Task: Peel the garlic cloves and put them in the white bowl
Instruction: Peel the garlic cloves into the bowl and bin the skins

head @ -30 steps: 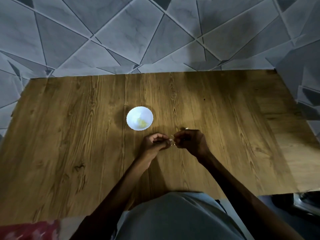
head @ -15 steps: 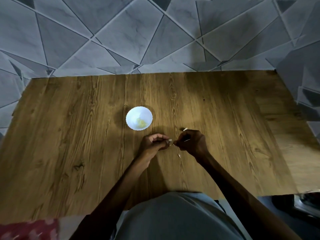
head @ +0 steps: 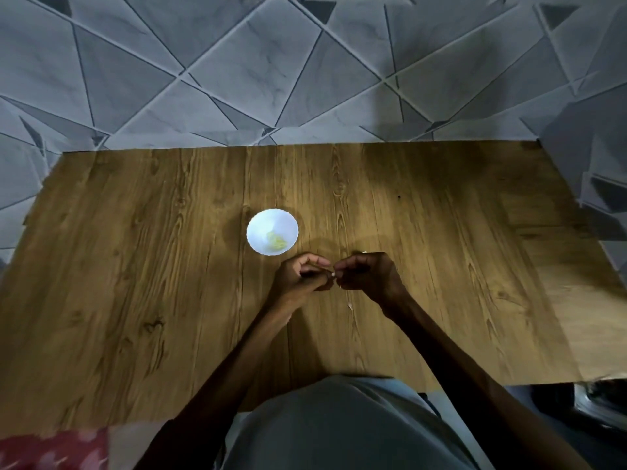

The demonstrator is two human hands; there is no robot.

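I am in the middle of the peeling step: my left grip and my right grip meet fingertip to fingertip just above the surface, both clamped on one small garlic clove, which shows only as a pale speck between them. The left fingers are curled round it to hold it firm, while the right thumb and forefinger pinch at its end, as I judge, to pull skin away. The clove is too small and the light too dim for me to say how much skin is on it. A thin pale scrap of skin lies on the wood just below my right grip. The white bowl stands near my left grip, a little beyond it and apart from it, with a small heap of yellowish peeled cloves in its bottom, so the task looks partly done. The next move calls for a fine pinch and a steady hold to strip the last skin without crushing the clove, then a short reach forward and left to drop it over the bowl's rim
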